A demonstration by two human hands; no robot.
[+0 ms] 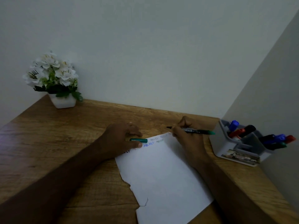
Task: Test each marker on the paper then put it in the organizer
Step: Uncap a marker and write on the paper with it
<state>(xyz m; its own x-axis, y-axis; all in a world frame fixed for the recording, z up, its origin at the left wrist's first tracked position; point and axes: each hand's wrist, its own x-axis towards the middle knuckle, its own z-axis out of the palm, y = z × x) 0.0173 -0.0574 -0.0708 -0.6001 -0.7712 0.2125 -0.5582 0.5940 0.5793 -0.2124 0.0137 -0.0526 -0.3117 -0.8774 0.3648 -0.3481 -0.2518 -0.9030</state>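
Note:
A white sheet of paper (pixel 163 177) with a torn left edge lies on the wooden desk (pixel 64 136); short lines of letters run along its top. My right hand (pixel 187 139) grips an uncapped green marker (pixel 196 131), tip pointing left just past the paper's top right corner. My left hand (pixel 121 138) rests on the paper's top left corner, its thumb and fingers around the green cap (pixel 138 140). At the right, against the wall, stands a grey organizer (pixel 233 149) with several blue, red, black and green markers (pixel 275 140) in it.
A white pot of white flowers (pixel 53 80) stands at the desk's back left corner. Walls close the desk at the back and right. The desk's right edge runs diagonally under my right forearm.

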